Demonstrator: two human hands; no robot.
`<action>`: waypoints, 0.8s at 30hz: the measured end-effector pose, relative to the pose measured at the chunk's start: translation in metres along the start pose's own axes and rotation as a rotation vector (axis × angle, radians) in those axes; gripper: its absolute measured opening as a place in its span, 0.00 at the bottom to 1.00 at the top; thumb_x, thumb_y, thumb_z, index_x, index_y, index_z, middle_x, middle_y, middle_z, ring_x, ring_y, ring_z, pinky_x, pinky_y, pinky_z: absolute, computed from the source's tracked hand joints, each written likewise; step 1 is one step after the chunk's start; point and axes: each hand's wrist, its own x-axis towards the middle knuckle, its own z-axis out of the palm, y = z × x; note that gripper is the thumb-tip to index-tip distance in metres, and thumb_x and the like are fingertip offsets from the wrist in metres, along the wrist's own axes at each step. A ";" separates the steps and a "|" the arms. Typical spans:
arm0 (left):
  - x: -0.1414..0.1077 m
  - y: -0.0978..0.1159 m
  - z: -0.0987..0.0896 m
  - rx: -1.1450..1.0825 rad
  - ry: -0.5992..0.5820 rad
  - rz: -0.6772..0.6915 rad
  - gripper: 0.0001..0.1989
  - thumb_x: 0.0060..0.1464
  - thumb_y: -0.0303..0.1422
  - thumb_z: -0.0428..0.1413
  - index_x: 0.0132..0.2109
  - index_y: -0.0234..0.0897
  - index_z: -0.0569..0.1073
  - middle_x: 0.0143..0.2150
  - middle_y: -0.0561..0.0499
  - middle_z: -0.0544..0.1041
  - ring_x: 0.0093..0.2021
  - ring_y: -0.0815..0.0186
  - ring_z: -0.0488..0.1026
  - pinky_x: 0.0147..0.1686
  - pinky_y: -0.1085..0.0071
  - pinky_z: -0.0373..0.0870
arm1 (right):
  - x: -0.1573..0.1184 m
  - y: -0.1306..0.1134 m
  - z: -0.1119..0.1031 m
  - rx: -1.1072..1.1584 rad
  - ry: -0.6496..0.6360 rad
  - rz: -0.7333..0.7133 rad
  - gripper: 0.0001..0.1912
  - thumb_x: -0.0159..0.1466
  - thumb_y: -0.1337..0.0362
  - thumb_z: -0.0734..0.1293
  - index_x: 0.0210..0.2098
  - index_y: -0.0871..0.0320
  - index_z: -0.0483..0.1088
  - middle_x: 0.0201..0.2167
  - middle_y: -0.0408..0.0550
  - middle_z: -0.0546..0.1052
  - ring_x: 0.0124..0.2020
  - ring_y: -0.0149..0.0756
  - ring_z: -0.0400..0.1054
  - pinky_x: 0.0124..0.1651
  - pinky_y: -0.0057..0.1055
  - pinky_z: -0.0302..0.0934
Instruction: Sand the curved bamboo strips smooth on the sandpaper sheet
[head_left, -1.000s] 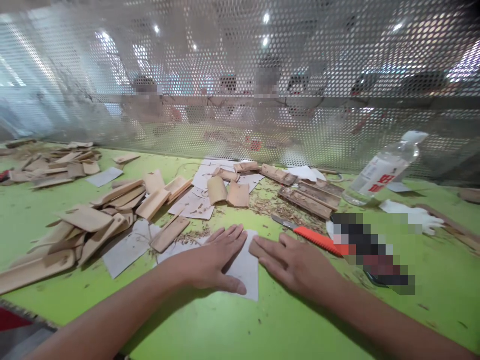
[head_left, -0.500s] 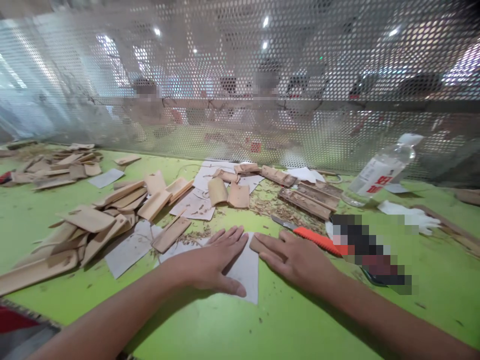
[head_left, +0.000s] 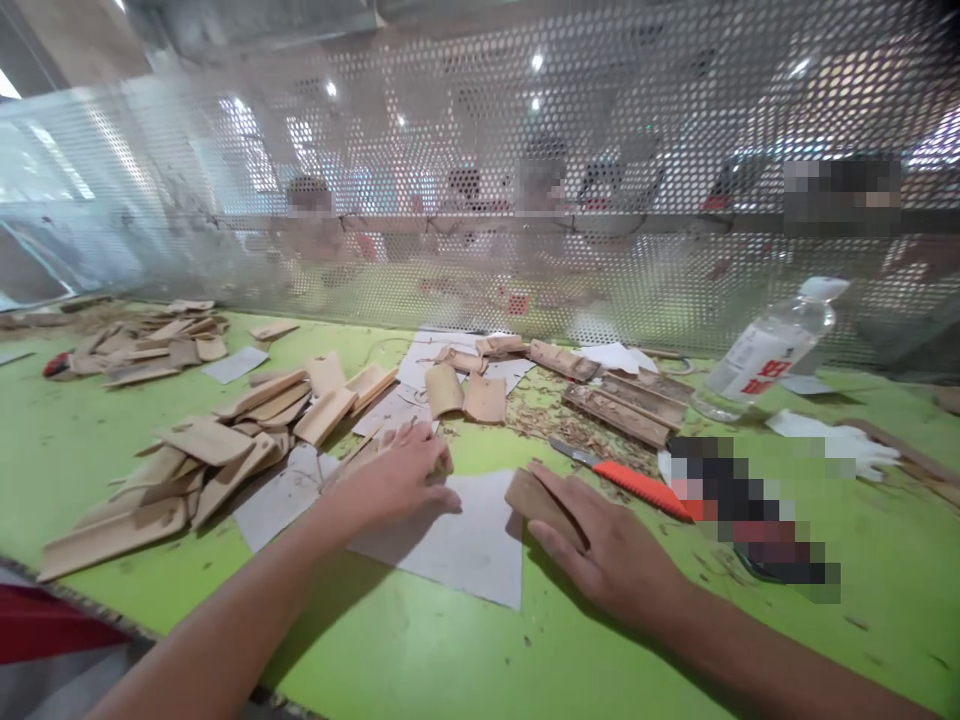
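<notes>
My left hand (head_left: 394, 475) reaches over the wood shavings and a flat bamboo piece left of the white paper (head_left: 480, 540). Its fingers bend downward and the thumb stands apart; nothing shows in its grip, though the underside is hidden. Right of that sheet, my right hand (head_left: 611, 540) grips a short curved bamboo piece (head_left: 541, 503) between thumb and fingers, tilted a little off the table. Beyond my right hand lies a knife with an orange handle (head_left: 641, 488), its blade toward the middle. Two short bamboo pieces (head_left: 485, 398) rest farther back.
A heap of split bamboo (head_left: 206, 440) covers the left, with another pile (head_left: 161, 340) behind. Rough bamboo strips (head_left: 619, 412), a plastic bottle (head_left: 769, 350), a white glove (head_left: 832, 440) and a pixelated dark object (head_left: 742, 510) occupy the right. A perforated metal screen (head_left: 480, 260) stands along the back.
My left hand has moved left off the white paper, and its fingers have bent. My right hand has lifted the bamboo piece slightly. The view has tilted up a little.
</notes>
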 end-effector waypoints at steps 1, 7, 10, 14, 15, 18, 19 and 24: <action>-0.001 -0.002 -0.001 0.012 -0.001 -0.005 0.16 0.57 0.46 0.63 0.43 0.39 0.74 0.47 0.46 0.73 0.52 0.49 0.67 0.53 0.54 0.61 | 0.000 -0.001 0.000 0.017 0.009 -0.002 0.32 0.74 0.49 0.55 0.71 0.61 0.59 0.59 0.65 0.74 0.51 0.54 0.75 0.48 0.49 0.71; -0.004 -0.005 0.008 0.023 0.042 -0.018 0.10 0.54 0.37 0.64 0.38 0.39 0.72 0.42 0.48 0.74 0.48 0.52 0.69 0.47 0.60 0.61 | 0.001 -0.003 -0.002 0.066 0.034 -0.030 0.32 0.73 0.49 0.57 0.70 0.61 0.60 0.61 0.64 0.74 0.54 0.54 0.74 0.51 0.49 0.71; -0.004 -0.006 0.010 -0.013 0.069 -0.046 0.11 0.54 0.36 0.64 0.36 0.39 0.69 0.38 0.49 0.75 0.41 0.55 0.71 0.39 0.64 0.63 | 0.002 0.000 -0.001 0.073 0.075 -0.027 0.31 0.73 0.50 0.58 0.69 0.60 0.62 0.60 0.62 0.75 0.54 0.54 0.75 0.51 0.49 0.72; -0.002 -0.008 0.009 -0.091 0.129 -0.022 0.09 0.58 0.36 0.61 0.43 0.42 0.69 0.32 0.54 0.76 0.31 0.59 0.73 0.30 0.68 0.62 | 0.004 0.006 0.000 0.127 0.187 0.002 0.31 0.72 0.48 0.59 0.67 0.60 0.64 0.62 0.61 0.74 0.58 0.55 0.73 0.56 0.50 0.70; -0.001 -0.008 0.008 -0.106 0.164 -0.003 0.09 0.60 0.36 0.59 0.46 0.42 0.69 0.34 0.54 0.77 0.32 0.59 0.74 0.31 0.68 0.63 | 0.005 0.007 0.001 0.151 0.220 0.020 0.31 0.72 0.48 0.59 0.66 0.61 0.65 0.62 0.61 0.73 0.59 0.55 0.72 0.57 0.50 0.69; 0.002 -0.005 0.002 -0.129 0.322 0.060 0.06 0.65 0.37 0.53 0.47 0.42 0.70 0.41 0.49 0.78 0.41 0.55 0.75 0.38 0.65 0.66 | 0.006 0.010 0.001 0.226 0.298 0.092 0.31 0.72 0.48 0.58 0.67 0.61 0.64 0.63 0.61 0.72 0.61 0.55 0.70 0.59 0.49 0.67; 0.003 -0.004 -0.001 -0.133 0.381 0.082 0.07 0.67 0.37 0.50 0.46 0.41 0.71 0.43 0.48 0.78 0.43 0.55 0.74 0.41 0.64 0.66 | 0.006 0.011 0.000 0.245 0.310 0.110 0.31 0.72 0.48 0.58 0.67 0.60 0.63 0.63 0.61 0.73 0.61 0.55 0.69 0.59 0.49 0.67; 0.002 0.003 -0.011 -0.129 0.583 0.184 0.11 0.70 0.37 0.46 0.47 0.39 0.70 0.45 0.46 0.75 0.47 0.56 0.72 0.47 0.63 0.67 | 0.006 0.010 -0.001 0.295 0.281 0.132 0.31 0.72 0.47 0.58 0.67 0.60 0.63 0.63 0.60 0.73 0.62 0.54 0.69 0.60 0.50 0.65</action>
